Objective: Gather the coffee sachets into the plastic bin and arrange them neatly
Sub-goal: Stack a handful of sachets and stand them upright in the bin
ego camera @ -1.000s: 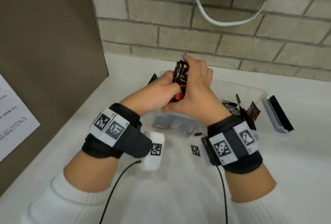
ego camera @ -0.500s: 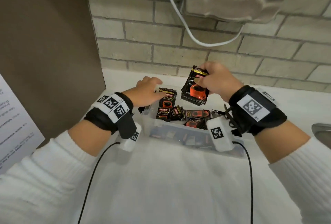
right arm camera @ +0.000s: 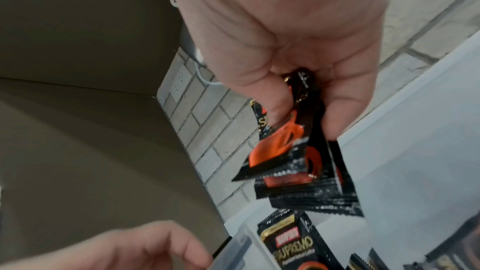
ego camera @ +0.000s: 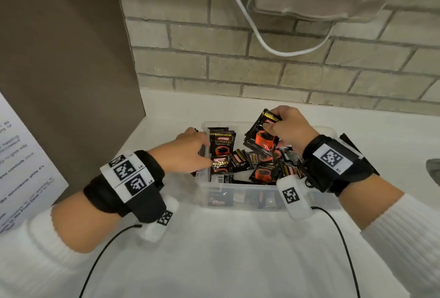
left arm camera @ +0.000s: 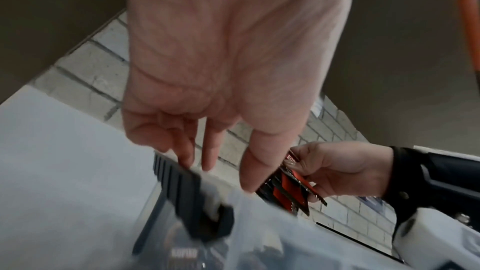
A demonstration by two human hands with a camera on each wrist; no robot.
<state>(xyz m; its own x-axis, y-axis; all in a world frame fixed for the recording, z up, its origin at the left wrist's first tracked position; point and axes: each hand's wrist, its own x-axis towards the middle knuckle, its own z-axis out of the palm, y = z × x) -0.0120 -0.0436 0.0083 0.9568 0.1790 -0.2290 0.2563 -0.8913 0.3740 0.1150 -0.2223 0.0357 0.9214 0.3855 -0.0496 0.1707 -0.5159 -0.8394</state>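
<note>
The bin point(ego camera: 238, 193) is the landmark, sitting on the white counter point(ego camera: 226, 250) below the brick wall point(ego camera: 238, 71). Most sachets appear to be inside it already, so gathering looks nearly done; arranging is barely under way.

At the bin's left end a small row point(ego camera: 222, 141) stands upright, labels facing the person. That is the only tidy part. Across the bin's middle and right, loose sachets point(ego camera: 259, 166) lie tilted and overlapping.

The right hand point(ego camera: 289, 128) hovers above the bin's far right, its thumb and fingers clamped on a stack point(ego camera: 260, 137) of several sachets, squared together and tilted. My guess is that this stack goes in beside the upright row.

The left hand point(ego camera: 188, 152) is at the bin's left wall, fingers mostly straight and reaching down; one fingertip touches a dark flat piece point(left arm camera: 182, 184) at the rim, and nothing is gripped. That piece is blurred, so whether it is a sachet or part of the bin I cannot tell.

Another dark piece point(ego camera: 350, 141) juts out just past the bin's right end.

Left to do: seat the stack, then stand up the loose ones.
</note>
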